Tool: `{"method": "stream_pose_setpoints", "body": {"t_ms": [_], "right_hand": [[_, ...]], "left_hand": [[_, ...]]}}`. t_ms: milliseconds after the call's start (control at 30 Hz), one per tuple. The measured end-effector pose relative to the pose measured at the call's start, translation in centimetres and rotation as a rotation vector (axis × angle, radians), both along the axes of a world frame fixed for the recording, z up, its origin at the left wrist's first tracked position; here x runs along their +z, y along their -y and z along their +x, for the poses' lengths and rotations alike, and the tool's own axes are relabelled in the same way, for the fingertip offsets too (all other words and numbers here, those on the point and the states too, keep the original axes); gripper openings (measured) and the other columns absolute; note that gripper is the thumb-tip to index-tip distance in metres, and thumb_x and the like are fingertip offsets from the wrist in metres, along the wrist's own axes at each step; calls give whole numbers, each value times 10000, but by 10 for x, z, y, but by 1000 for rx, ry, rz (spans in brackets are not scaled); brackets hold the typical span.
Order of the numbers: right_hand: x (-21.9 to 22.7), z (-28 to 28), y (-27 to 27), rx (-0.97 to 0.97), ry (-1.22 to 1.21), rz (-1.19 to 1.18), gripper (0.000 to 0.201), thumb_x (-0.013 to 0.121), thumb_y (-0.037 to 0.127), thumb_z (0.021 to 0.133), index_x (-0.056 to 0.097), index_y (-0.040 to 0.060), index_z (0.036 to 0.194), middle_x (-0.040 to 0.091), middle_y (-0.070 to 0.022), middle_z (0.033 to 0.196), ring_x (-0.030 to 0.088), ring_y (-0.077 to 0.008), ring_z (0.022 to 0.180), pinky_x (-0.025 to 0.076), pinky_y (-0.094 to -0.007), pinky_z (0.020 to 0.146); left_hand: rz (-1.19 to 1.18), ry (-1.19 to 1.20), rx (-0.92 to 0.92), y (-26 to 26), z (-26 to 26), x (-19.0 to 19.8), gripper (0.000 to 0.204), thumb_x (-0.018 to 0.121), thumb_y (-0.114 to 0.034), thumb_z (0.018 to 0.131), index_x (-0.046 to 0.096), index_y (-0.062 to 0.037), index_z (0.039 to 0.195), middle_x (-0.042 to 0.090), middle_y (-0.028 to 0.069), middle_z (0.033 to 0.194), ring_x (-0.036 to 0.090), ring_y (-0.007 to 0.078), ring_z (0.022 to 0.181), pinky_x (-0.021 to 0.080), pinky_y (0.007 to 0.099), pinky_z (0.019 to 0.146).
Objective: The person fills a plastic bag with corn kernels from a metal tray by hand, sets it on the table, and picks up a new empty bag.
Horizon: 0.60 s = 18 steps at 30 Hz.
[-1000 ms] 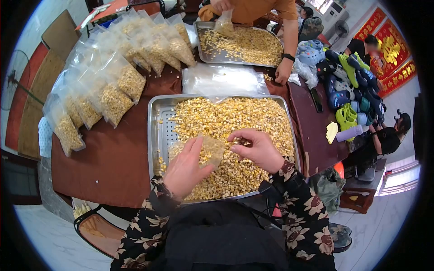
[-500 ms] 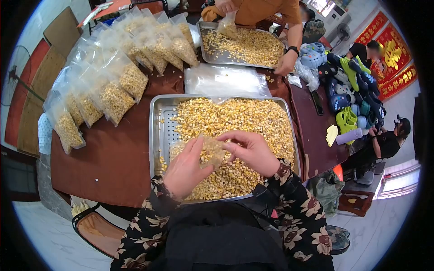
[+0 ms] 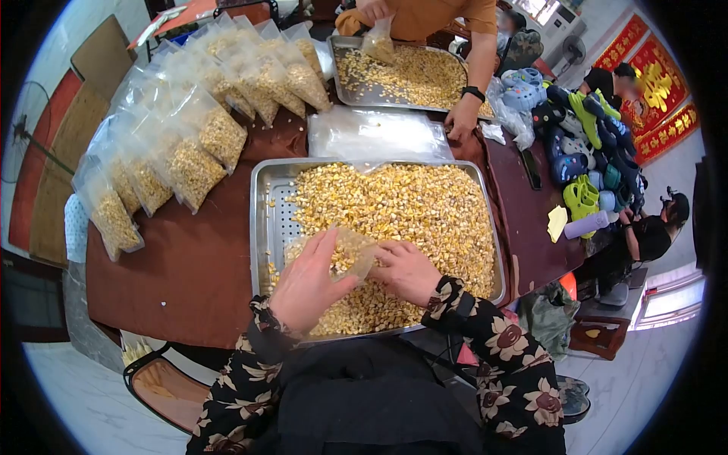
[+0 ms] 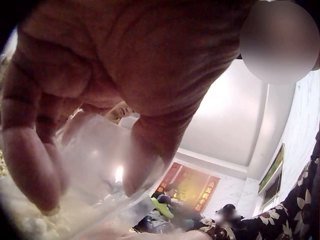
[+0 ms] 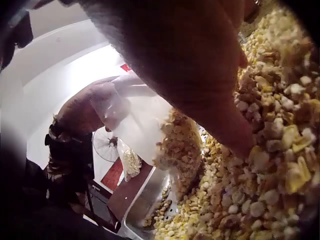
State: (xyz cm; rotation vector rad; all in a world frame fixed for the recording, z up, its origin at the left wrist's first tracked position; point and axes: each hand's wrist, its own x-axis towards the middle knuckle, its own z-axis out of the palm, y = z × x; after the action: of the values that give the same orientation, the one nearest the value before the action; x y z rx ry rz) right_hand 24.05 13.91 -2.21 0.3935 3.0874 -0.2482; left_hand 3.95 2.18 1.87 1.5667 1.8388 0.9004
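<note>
A large metal tray (image 3: 258,220) with a perforated base lies in front of me, heaped with yellow and white corn kernels (image 3: 402,197). My left hand (image 3: 307,284) holds a small clear plastic bag (image 3: 355,250) over the heap, thumb and fingers on either side of it in the left wrist view. Some kernels sit in the bag (image 5: 180,145), as the right wrist view shows. Close beside the bag's right edge, my right hand (image 3: 409,274) reaches down to the heap. Its thumb (image 5: 227,125) points into the kernels; the other fingers are mostly hidden.
Filled bags of corn (image 3: 193,163) stand in rows at the left. Flat empty bags (image 3: 379,136) lie behind the tray. Across the table, a person works at a second tray (image 3: 345,91). Clog shoes (image 3: 580,129) and a purple bottle (image 3: 585,226) are at the right.
My right hand has moved left to the bag, then down onto the kernels beside it. The left hand stays on the bag. The other person's arm has shifted slightly left.
</note>
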Motion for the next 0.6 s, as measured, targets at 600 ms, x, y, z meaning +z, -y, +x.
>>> {"method": "stream_pose_setpoints", "body": {"t_ms": [600], "right_hand": [[77,-21,-9,-547,-394,-859,115,618,45,850,659,15,953,623,-16,882,585,-70,771,486,-213,645]], "left_hand": [[-54,-9,-12,-3,4,3,685,692,-258,772,405,60,1307,485,244,1283,464,378,1203,393,401,1002]]}}
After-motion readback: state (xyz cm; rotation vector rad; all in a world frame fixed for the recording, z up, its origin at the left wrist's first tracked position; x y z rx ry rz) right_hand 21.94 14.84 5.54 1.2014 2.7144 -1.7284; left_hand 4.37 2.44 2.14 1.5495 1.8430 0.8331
